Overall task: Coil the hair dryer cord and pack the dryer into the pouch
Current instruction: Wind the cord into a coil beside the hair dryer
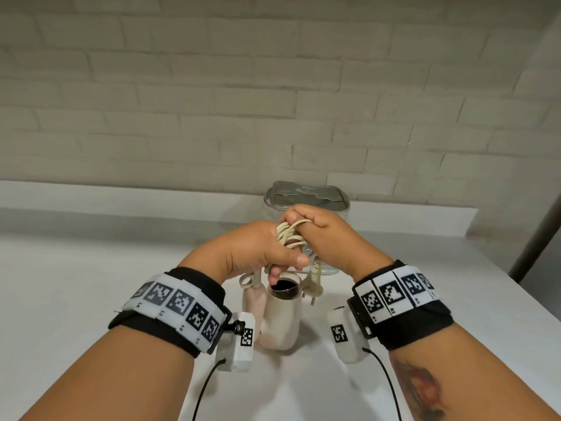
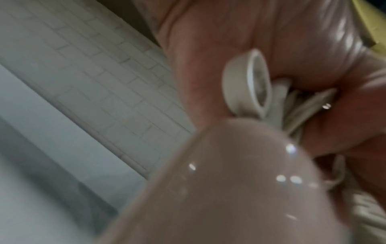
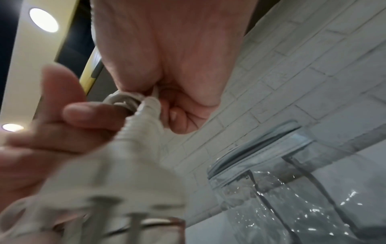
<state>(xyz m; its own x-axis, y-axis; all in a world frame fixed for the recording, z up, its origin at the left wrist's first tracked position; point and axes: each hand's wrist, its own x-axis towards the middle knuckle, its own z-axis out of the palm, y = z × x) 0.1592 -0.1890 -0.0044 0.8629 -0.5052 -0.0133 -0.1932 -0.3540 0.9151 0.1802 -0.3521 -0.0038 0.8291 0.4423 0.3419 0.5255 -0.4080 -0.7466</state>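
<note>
The cream hair dryer (image 1: 280, 320) hung nozzle-up above the white desk (image 1: 91, 284), its plug (image 1: 312, 288) dangling beside it. Above, the left hand (image 1: 258, 253) gripped the coiled cord (image 1: 291, 235) bundle, with the right hand (image 1: 324, 235) fingers curled round its loops. Beyond stood the clear pouch (image 1: 306, 196), by the brick wall (image 1: 273, 86).

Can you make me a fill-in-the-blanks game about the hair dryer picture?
1. Both hands grip the coiled ____ of the hair dryer.
2. The plug hangs down below the ____ hand.
3. The clear pouch stands behind the hands, by the white brick ____.
4. The left hand is above the dryer's dark round ____.

Missing words: cord; right; wall; opening
</note>
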